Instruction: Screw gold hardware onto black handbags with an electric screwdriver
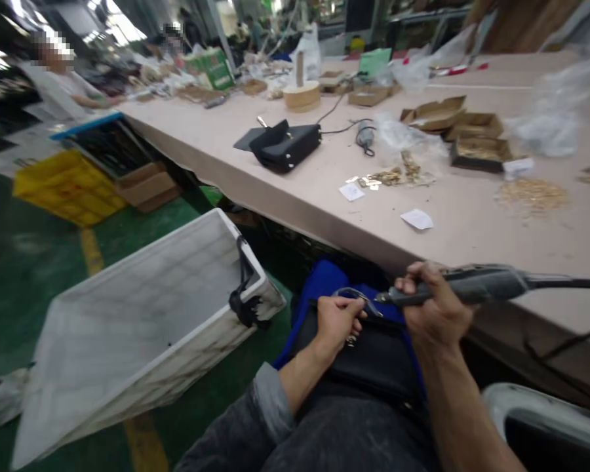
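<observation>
A black leather bag (378, 357) lies across my lap over a blue cloth (319, 282). My left hand (338, 320) is closed at the bag's upper edge, thumb and fingers pinching near a thin curved strip (372, 307) that looks like a handle or trim. What exactly is between the fingertips is hidden. My right hand (435, 305) wraps round a dark electric screwdriver (494, 283) with a cable at its rear. The screwdriver lies nearly level and its tip points left at the curved strip, close to my left fingers. Whether the tip touches is unclear.
A worktable (295, 203) bears another black bag (288, 145), a second corded tool (365, 136), small gold hardware (533, 195), and cardboard boxes (480, 152). A white bin (177, 373) stands on the floor to my left. A person (69, 85) is at the far left.
</observation>
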### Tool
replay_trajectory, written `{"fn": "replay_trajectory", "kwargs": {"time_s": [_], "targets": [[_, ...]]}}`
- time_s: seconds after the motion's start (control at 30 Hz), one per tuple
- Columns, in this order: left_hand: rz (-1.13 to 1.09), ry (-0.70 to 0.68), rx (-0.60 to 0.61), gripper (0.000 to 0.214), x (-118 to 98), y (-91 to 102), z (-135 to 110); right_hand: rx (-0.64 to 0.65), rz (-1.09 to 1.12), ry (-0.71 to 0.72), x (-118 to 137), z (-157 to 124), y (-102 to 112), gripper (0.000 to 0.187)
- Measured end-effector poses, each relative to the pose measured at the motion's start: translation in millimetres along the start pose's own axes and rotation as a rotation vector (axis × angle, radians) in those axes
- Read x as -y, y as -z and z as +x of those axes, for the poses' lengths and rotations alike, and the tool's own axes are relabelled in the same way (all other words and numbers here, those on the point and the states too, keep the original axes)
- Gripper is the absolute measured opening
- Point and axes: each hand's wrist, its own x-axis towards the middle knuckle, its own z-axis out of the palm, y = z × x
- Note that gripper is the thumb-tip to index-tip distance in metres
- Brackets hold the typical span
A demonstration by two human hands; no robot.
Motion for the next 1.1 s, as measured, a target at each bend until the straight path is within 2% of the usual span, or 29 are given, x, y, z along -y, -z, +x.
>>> {"fn": "replay_trajectory", "kwargs": {"time_s": [0.17,0.67,1.1], "targets": [[-0.013,-0.016,0.040,0.050,1,-0.4,2,-0.019,-0.097,0.086,-2,2,-5,0.027],[0.041,-0.011,-0.001,0.039,-2,-1.9,1,0.002,-0.077,0.072,-6,-1,-6,0.021],[0.043,-0.004,0.017,0.032,-1,-2.6,1,0.009,-0.111,0.092,-8,-2,-5,0.021]]}}
